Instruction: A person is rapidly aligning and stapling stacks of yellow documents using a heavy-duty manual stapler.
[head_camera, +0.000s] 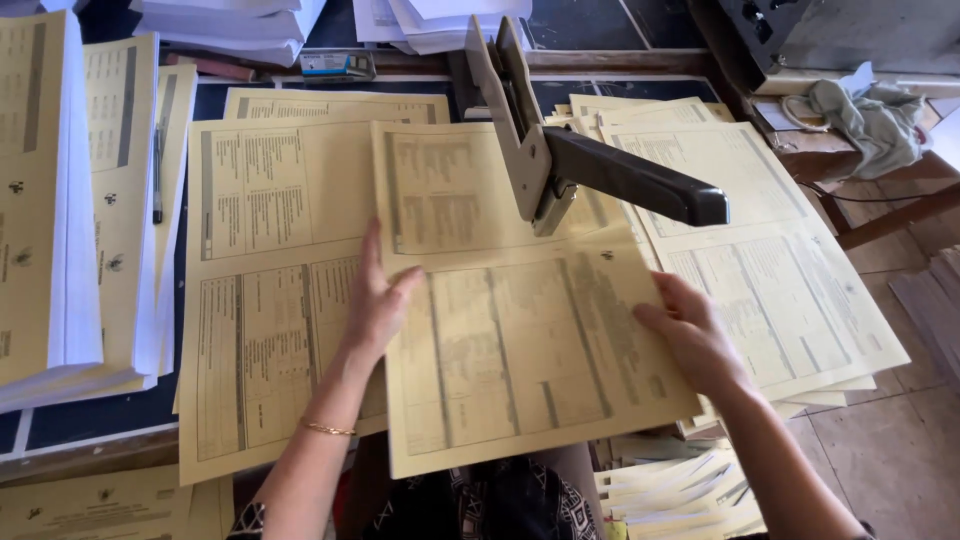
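Note:
A large yellow printed sheet (520, 340) lies in the middle of the desk, its upper part under the jaw of a long-arm stapler (560, 165) with a black handle. My left hand (378, 300) rests flat on the sheet's left edge, fingers spread. My right hand (690, 335) grips the sheet's right edge, thumb on top. A gold bracelet circles my left wrist.
More yellow sheets lie to the left (265, 290) and in a stack to the right (790, 280). Tall piles of folded sheets (60, 200) stand at far left with a pen (157, 175) on them. White paper stacks (230, 25) sit at the back; a grey cloth (870, 115) lies at the right.

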